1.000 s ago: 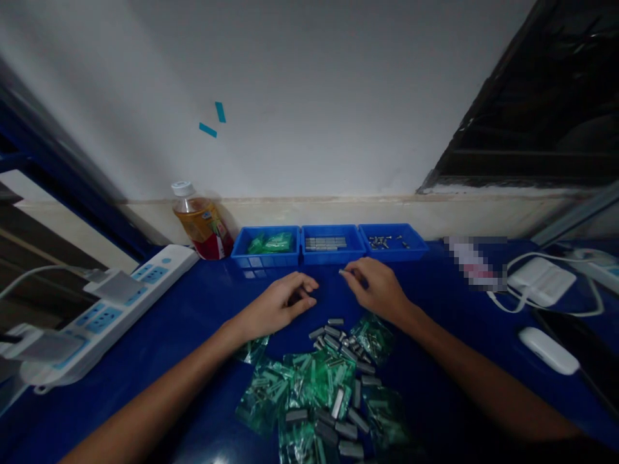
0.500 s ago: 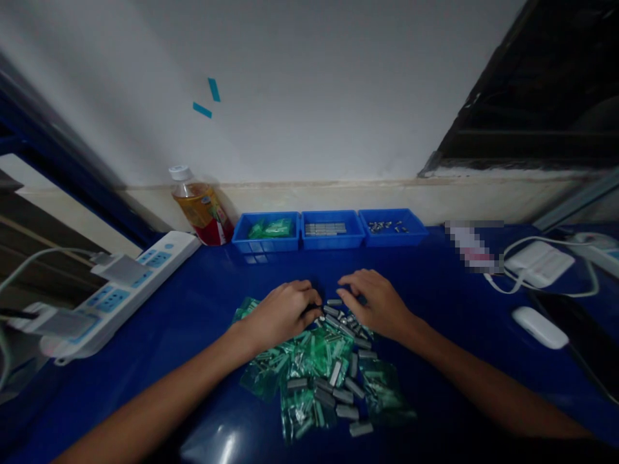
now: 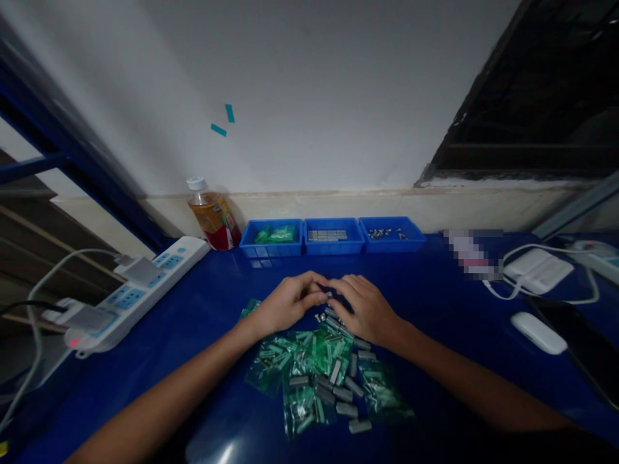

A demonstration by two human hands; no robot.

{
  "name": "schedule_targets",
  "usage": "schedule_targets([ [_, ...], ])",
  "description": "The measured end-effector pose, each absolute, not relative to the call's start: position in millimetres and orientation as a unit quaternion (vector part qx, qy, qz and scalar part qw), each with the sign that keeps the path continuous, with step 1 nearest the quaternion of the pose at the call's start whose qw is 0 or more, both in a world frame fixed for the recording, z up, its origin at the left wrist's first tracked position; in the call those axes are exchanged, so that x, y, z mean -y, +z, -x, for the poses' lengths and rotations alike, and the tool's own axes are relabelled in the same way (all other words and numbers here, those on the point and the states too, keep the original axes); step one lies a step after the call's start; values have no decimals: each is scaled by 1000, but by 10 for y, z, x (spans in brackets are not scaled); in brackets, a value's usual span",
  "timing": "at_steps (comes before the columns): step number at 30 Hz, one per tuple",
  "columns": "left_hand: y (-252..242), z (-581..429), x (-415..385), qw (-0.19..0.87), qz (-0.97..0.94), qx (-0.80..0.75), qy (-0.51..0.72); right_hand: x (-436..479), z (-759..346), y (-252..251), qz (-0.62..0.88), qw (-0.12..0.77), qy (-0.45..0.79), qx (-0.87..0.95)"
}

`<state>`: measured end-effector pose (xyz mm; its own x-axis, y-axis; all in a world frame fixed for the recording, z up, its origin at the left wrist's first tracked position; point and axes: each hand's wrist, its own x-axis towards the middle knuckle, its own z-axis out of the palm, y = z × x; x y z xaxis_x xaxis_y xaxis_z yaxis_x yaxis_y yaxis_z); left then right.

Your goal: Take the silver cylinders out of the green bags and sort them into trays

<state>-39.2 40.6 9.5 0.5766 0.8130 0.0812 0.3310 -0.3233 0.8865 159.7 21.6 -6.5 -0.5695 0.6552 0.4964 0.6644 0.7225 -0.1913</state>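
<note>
Over the far end of a pile, my left hand [image 3: 285, 303] and my right hand [image 3: 370, 309] meet at the fingertips. A small metal piece [image 3: 329, 294] shows between them, mostly hidden by the fingers. Both hands are closed around it, thumbs and forefingers bent inward. Under and in front of them lie green plastic bags [image 3: 322, 348] with metal parts inside. Loose grey metal bars [image 3: 347, 409] are scattered over and beside the bags. A few small screws [image 3: 320, 317] lie just below my left fingertips.
Along the wall stand a blue tray [image 3: 271, 250] with green bags, another blue tray [image 3: 333, 248] with metal bars, and a third [image 3: 394, 246] with screws. A drink bottle [image 3: 215, 219] and power strip [image 3: 145, 290] are left. A white case [image 3: 538, 332] and phone [image 3: 587, 348] lie right.
My hands have come together from a gap, and their fingertips now meet around the small metal piece. The view has shifted slightly; the pile looks much the same.
</note>
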Motion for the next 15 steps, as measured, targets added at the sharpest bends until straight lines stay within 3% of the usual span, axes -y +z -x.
schedule_targets([
  [5,46,327,-420,490,-725,-358,326,-241,-1660,-76,372,284,-29,883],
  [11,29,419,-409,318,-850,-371,198,-407,-1825,-101,438,320,0,840],
  [15,56,459,-379,257,-888,-358,133,-721,-1697,31,446,342,-7,827],
])
